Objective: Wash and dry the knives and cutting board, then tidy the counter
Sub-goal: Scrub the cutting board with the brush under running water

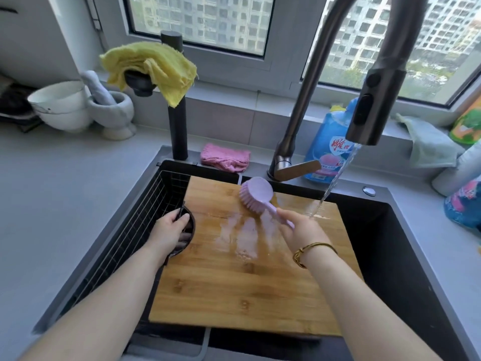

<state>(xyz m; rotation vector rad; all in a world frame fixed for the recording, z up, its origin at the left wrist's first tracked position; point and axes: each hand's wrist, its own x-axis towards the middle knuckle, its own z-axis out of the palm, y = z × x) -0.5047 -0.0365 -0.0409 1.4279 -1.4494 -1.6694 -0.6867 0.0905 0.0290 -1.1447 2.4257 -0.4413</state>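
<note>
the cutting board [242, 282] lay across the sink [406, 256], its handle hole under the left hand [169, 230], whose fingers curled through it and held the edge. the right hand [302, 229] had its fingers wrapped round the stem of the lilac brush [256, 195], bristles on the wet wood beyond the fingertips; water [335, 183] fell just right of them. the wood looked slick: a hard scrub could have slid the board into the basin if the left grip slackened. no knives showed.

Left arm: reaches forward, left hand [170, 227] grips cutting board [234, 282] through its cut-out | Right arm: reaches forward, right hand [299, 227] wrapped round brush [256, 195] handle, knuckles up
</note>
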